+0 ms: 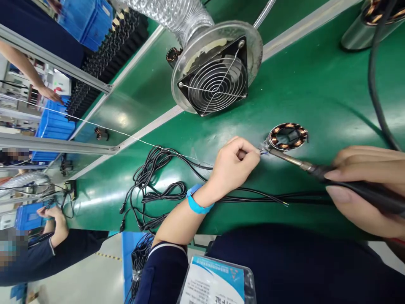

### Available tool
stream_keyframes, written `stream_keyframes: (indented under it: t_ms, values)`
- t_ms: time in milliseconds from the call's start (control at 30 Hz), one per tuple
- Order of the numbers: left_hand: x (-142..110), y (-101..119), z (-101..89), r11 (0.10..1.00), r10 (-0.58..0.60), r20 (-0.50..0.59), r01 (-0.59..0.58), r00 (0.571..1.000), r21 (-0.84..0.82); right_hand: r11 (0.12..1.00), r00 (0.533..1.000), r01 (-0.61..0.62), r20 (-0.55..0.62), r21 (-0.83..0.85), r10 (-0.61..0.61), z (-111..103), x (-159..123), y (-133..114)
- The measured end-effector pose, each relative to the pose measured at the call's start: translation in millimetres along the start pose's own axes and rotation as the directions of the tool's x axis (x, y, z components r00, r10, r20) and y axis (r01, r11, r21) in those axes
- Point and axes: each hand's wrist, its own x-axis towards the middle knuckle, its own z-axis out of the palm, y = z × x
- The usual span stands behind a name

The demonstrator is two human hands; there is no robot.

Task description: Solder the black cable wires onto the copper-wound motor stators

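Two hands work over a green conveyor belt (316,84) that fills most of the view. At its far middle stands a round fume extractor fan (217,69) with a wire grille, fed by a ribbed silver duct (177,14). Near the left of the belt lies a tangled bundle of black cables (155,185), some strands running right under the left wrist. The right hand (363,190), at the near right, is closed around the black handle of a soldering iron (332,175), whose metal tip points left and meets the edge of a stator. The left hand (232,164), wearing a blue wrist strap (196,202), is curled nearly shut, thumb and forefinger pinching a thin wire end right at the iron's tip. The stator (287,136), a small ring wound with copper coils, lies flat on the belt just right of the left hand's fingertips. At the far left, other people's hands reach toward blue crates (53,124).
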Motion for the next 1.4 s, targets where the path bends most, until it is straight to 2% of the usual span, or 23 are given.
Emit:
stream_keyframes:
  t_ms: [100,233,400,500,567,633,767,867,933,1133,1300,1400]
  values:
    - [-1,1,0.7,1.0,0.002,-0.009,-0.002,1.0,0.017,1.0,0.998,-0.02,0.055,0.008,0.019,-2,1,-2]
    - [-1,0,1.4,0.999,0.015,-0.03,-0.014,0.999,0.033,0.998,0.998,-0.056,0.023,0.03,0.056,-4,0,-2]
    - [-1,-1,1.4,0.999,0.04,-0.028,-0.039,0.999,0.026,0.999,0.998,-0.051,0.045,0.02,0.05,-3,-4,0]
    - [-1,0,1.0,0.999,0.036,-0.029,-0.034,0.999,0.041,0.994,0.994,-0.104,-0.014,0.034,0.105,0,-6,-4]
    - [-1,0,0.8,0.998,0.03,-0.031,-0.028,0.999,0.051,0.985,0.983,-0.171,-0.073,-0.018,0.17,4,-9,-8]
    - [0,1,0.6,0.998,0.031,-0.03,-0.029,0.999,0.047,0.974,0.977,-0.196,-0.105,-0.11,0.185,6,-9,-11]
    - [1,1,0.5,0.998,0.042,-0.032,-0.04,0.999,0.044,0.934,0.975,-0.22,-0.085,-0.282,0.204,8,-4,-14]
    - [1,1,0.7,0.997,0.041,-0.039,-0.038,0.998,0.064,0.897,0.943,-0.333,-0.081,-0.291,0.324,8,4,-17]
    - [1,1,0.7,0.997,0.046,-0.041,-0.043,0.998,0.071,0.886,0.932,-0.359,-0.063,-0.294,0.357,9,9,-15]
    - [1,2,0.3,0.994,0.063,-0.044,-0.059,0.997,0.092,0.904,0.979,-0.195,-0.017,-0.38,0.204,24,7,-1]
    - [0,-1,-0.7,0.991,0.101,-0.037,-0.097,0.994,0.096,0.887,0.957,-0.289,-0.13,-0.361,0.259,34,5,-2]
    - [0,-4,-2.6,0.978,0.176,-0.02,-0.172,0.984,0.117,0.891,0.971,-0.237,-0.101,-0.388,0.215,37,6,-1]
